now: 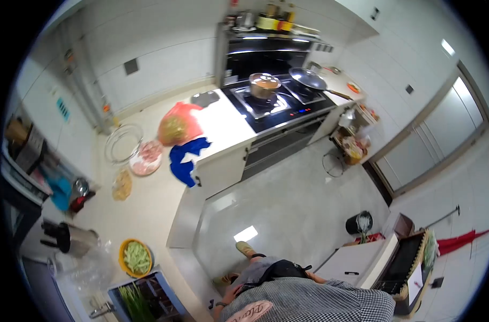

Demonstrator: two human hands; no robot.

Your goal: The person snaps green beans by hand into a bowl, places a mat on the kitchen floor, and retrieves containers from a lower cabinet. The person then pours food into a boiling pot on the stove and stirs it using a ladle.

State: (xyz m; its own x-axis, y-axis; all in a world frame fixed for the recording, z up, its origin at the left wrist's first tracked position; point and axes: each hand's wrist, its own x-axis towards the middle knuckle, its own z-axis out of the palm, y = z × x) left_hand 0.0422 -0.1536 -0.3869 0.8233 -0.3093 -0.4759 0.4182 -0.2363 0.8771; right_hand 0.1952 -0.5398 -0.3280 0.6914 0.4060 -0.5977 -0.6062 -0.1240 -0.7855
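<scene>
My left hand (231, 295) hangs low against my clothing at the bottom of the view, a dark band at its wrist; its fingers are too small and blurred to make out. On the other side of my body, my right hand (315, 277) shows only partly beside a checked sleeve and dark cloth (285, 270). Whether either hand holds anything cannot be seen. Nearest on the left counter is a yellow bowl (124, 264) of cut green vegetables, beside the sink (173, 310) with long green stalks in it.
A lidded pot (264, 88) and a covered pan (309, 79) stand on the stove (247, 110). A plate of raw meat (146, 169), red bag (174, 126) and blue cloth (182, 172) lie on the counter. A bin (358, 222) stands on the floor at right, near a white cabinet (351, 263).
</scene>
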